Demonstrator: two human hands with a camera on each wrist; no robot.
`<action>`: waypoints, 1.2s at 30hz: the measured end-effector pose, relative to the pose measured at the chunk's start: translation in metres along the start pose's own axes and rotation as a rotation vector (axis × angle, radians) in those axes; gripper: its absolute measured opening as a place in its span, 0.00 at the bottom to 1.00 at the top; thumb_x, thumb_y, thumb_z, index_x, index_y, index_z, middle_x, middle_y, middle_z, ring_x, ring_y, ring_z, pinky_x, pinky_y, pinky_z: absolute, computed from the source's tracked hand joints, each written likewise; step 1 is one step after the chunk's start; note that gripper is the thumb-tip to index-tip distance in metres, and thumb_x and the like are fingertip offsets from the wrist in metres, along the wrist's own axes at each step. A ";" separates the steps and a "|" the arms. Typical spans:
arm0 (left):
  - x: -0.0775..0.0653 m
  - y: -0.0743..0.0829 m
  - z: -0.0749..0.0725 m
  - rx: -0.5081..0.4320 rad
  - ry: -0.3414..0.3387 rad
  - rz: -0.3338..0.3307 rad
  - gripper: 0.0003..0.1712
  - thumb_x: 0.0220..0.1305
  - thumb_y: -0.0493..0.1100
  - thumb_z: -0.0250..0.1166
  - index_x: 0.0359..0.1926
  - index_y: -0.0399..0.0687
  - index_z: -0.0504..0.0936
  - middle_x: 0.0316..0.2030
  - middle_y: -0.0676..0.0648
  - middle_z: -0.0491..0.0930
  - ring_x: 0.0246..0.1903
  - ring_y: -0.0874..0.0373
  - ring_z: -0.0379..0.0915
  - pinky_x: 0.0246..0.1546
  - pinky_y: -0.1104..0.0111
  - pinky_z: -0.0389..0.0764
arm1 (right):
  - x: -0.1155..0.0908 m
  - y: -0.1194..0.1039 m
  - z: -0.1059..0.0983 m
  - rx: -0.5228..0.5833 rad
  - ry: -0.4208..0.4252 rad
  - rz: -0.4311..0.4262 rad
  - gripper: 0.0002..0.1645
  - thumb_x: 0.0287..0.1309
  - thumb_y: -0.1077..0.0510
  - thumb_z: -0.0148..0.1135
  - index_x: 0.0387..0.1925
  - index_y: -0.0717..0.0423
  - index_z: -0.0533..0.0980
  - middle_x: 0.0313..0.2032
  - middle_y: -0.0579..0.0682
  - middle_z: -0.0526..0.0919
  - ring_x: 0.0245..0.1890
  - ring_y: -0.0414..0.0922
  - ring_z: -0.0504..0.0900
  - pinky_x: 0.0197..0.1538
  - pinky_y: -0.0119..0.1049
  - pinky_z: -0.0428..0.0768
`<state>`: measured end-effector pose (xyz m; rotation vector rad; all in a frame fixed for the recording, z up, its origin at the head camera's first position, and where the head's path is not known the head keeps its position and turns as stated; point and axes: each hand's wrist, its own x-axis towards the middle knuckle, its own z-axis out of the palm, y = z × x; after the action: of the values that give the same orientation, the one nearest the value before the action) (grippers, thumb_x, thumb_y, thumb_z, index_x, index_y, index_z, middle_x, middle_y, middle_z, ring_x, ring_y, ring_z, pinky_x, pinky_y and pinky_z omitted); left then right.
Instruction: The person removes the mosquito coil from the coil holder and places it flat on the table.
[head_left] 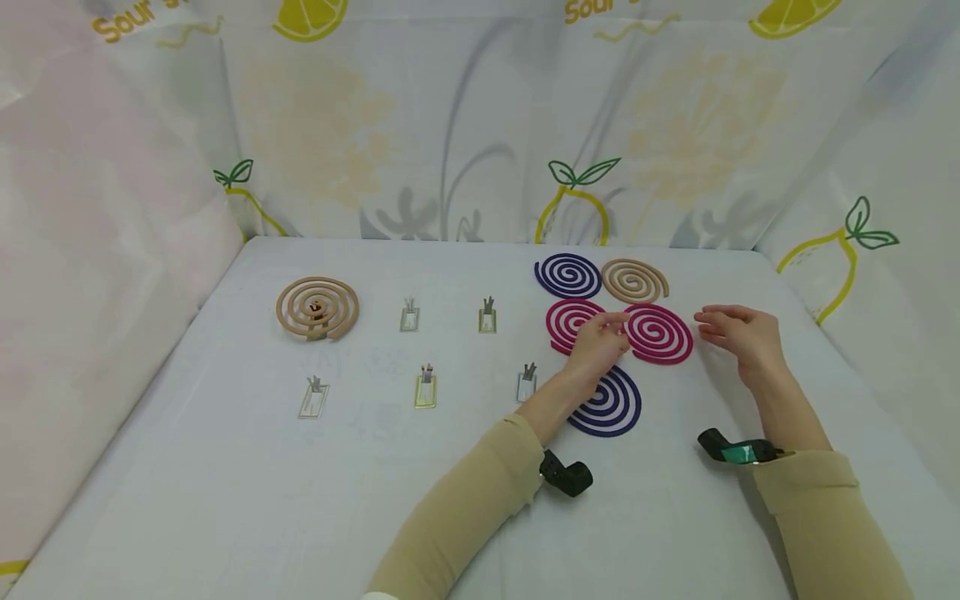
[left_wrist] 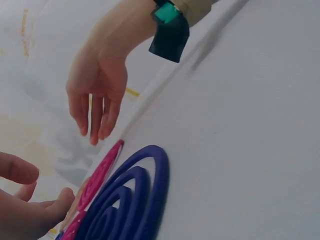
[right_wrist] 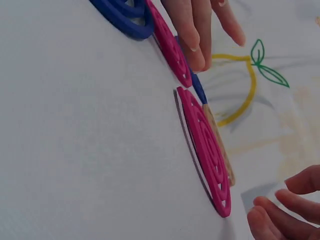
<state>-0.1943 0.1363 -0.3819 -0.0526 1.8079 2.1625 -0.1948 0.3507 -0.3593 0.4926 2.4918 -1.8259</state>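
Observation:
My left hand (head_left: pixel 597 346) is held over the left pink mosquito coil (head_left: pixel 561 321), partly covering it. Its fingertips reach toward the right pink coil (head_left: pixel 655 333), and in the right wrist view its fingers (right_wrist: pixel 187 25) hang loosely with nothing between them. To the right of that coil, my right hand (head_left: pixel 742 337) hovers with relaxed, slightly bent fingers, holding nothing. Below my left hand lies a dark blue coil (head_left: pixel 626 408), partly hidden by the wrist. Behind the pink coils lie another dark blue coil (head_left: pixel 567 276) and a beige coil (head_left: pixel 635 281).
Several small metal coil stands, such as a silver one (head_left: pixel 409 318) and a gold one (head_left: pixel 425 390), stand spread across the table's middle and left. At far left, a second beige coil (head_left: pixel 318 307) sits on a stand. A patterned curtain (head_left: pixel 480 125) encloses the white table.

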 end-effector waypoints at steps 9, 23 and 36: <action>-0.009 0.030 -0.024 0.025 0.037 0.077 0.23 0.64 0.29 0.57 0.60 0.42 0.78 0.61 0.39 0.78 0.54 0.50 0.78 0.47 0.70 0.81 | -0.010 -0.014 0.014 0.131 -0.038 -0.082 0.17 0.70 0.55 0.58 0.53 0.62 0.74 0.30 0.30 0.85 0.32 0.29 0.84 0.39 0.18 0.82; -0.024 0.043 -0.058 0.084 -0.022 0.108 0.28 0.64 0.28 0.54 0.66 0.40 0.72 0.64 0.40 0.75 0.62 0.46 0.73 0.58 0.63 0.81 | -0.029 -0.030 0.038 -0.034 -0.081 -0.162 0.30 0.71 0.51 0.57 0.64 0.68 0.68 0.40 0.33 0.81 0.38 0.29 0.83 0.45 0.17 0.80; -0.046 0.047 -0.095 0.156 -0.101 0.114 0.26 0.71 0.34 0.57 0.68 0.40 0.68 0.66 0.38 0.73 0.64 0.48 0.72 0.62 0.63 0.78 | -0.039 -0.034 0.056 -0.041 -0.161 -0.243 0.26 0.70 0.52 0.59 0.60 0.66 0.72 0.38 0.28 0.83 0.39 0.31 0.84 0.47 0.20 0.82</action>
<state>-0.1802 0.0280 -0.3454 0.1964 1.9574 2.0500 -0.1760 0.2802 -0.3375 0.0391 2.5656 -1.8021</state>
